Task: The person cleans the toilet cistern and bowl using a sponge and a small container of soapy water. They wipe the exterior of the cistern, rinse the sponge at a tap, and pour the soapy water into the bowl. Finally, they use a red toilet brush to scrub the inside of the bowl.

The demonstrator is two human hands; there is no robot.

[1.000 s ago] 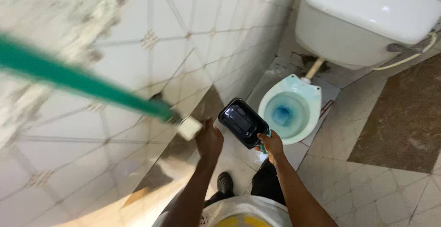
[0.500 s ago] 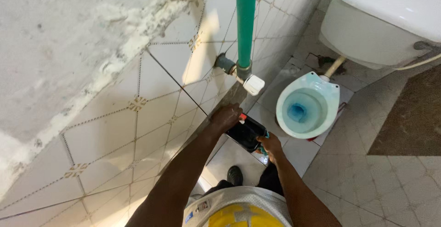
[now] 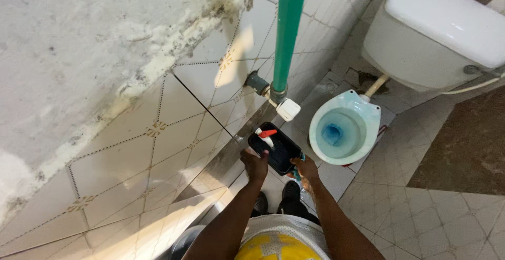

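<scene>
A black tray (image 3: 278, 149) carrying a small red-and-white item (image 3: 265, 134) is held over the tiled floor (image 3: 421, 207), left hand (image 3: 255, 163) clamped on its near edge, right hand (image 3: 305, 168) gripping its corner. At two o'clock sits the toilet bowl (image 3: 344, 133); at twelve, a green pipe (image 3: 288, 28).

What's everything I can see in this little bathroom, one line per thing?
Black tray: one, black, held level near the wall, a small red and white item lying in it.
Green pipe: one, green, upright on the wall, white fitting at its foot.
Toilet bowl: one, pale, blue water inside.
Cistern: one, white, top right.
Wall tiles: many, whitish, left.
Left hand: grip on the tray's near edge.
Right hand: grip on the tray's right corner.
</scene>
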